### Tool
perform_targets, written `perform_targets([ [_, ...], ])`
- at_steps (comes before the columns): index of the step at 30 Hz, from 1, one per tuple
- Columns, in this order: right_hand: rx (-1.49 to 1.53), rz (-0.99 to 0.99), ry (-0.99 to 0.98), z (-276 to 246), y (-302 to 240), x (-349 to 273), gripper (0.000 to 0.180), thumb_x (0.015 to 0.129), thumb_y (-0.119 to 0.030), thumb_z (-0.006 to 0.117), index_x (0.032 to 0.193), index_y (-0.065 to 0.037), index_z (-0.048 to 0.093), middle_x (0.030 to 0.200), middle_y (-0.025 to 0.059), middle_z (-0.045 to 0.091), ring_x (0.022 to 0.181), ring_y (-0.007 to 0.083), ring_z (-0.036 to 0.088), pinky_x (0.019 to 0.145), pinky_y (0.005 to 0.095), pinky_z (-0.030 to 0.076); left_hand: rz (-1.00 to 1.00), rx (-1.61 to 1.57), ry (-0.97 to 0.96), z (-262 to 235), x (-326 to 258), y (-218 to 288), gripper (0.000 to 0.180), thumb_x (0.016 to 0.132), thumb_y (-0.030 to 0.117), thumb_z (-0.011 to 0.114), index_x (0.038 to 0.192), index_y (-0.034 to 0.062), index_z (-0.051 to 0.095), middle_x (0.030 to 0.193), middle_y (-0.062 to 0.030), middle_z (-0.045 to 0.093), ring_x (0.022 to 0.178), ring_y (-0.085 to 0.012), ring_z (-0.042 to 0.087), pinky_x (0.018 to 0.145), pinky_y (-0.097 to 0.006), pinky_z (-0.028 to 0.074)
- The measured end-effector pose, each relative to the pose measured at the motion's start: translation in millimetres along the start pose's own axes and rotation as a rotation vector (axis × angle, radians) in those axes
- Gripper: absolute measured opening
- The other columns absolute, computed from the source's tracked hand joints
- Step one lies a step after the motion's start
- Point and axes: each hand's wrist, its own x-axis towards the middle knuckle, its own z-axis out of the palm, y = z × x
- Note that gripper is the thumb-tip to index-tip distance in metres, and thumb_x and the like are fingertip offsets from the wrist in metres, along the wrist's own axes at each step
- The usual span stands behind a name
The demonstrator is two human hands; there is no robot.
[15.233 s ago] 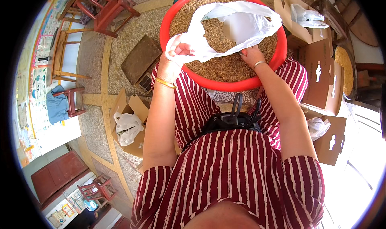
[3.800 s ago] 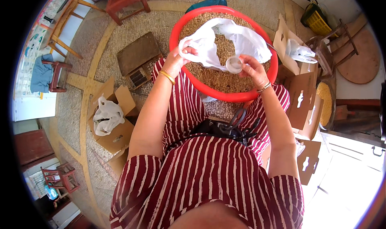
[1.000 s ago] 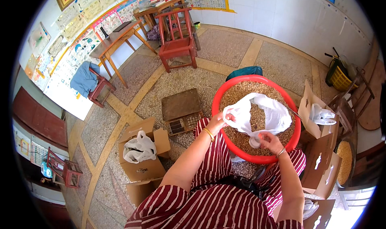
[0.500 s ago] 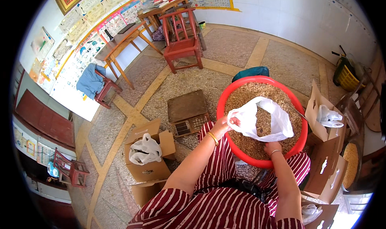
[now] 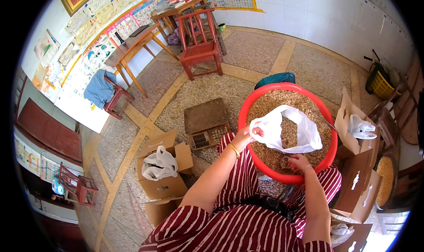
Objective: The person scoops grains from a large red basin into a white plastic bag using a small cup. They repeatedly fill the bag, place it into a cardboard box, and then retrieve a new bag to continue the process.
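Note:
A large red plastic basin (image 5: 244,115) full of loose, tan-brown grainy pieces (image 5: 282,97) stands in front of me, partly over my lap. My left hand (image 5: 251,136) pinches the left edge of a white plastic bag (image 5: 311,139), whose wide mouth gapes over the pieces. Just below the bag, near the basin's front rim, is my right hand (image 5: 298,162). Its fingers are curled round something small and brownish, too unclear to name. A thin dark handle (image 5: 330,126) rests across the basin's right rim.
Left of my legs are a flat scale (image 5: 205,119) and a cardboard box (image 5: 163,188) holding white bags. More open boxes (image 5: 353,181) line my right side. A teal bag (image 5: 276,78) sits behind the basin. Beyond are a red chair (image 5: 199,51) and wooden tables (image 5: 132,44).
My right hand has lifted a little out of the pieces and now shows curled fingers near the front rim. My left hand keeps its hold on the bag, nearly still.

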Motion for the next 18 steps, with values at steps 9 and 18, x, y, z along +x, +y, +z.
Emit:
perform_targets([
  [9, 0.415, -0.073, -0.105, -11, -30, -61, 0.025, 0.082, -0.029, 0.057, 0.093, -0.006, 0.054, 0.062, 0.0047, 0.057, 0.047, 0.0132, 0.053, 0.041, 0.0241, 0.040, 0.004, 0.015, -0.005, -9, 13, -13, 0.050, 0.075, 0.010, 0.050, 0.125, 0.0075, 0.042, 0.094, -0.0041, 0.059, 0.091, -0.0142, 0.057, 0.078, -0.027, 0.046],
  [18, 0.528, -0.225, -0.027, -16, -97, -91, 0.039, 0.083, -0.028, 0.058, 0.111, -0.001, 0.050, 0.077, 0.0054, 0.061, 0.061, 0.0135, 0.059, 0.051, 0.0253, 0.050, 0.022, -0.035, -0.011, -1, 3, 0, 0.064, 0.076, 0.042, 0.063, 0.126, 0.0072, 0.042, 0.096, -0.0084, 0.060, 0.092, -0.0237, 0.059, 0.084, -0.036, 0.045],
])
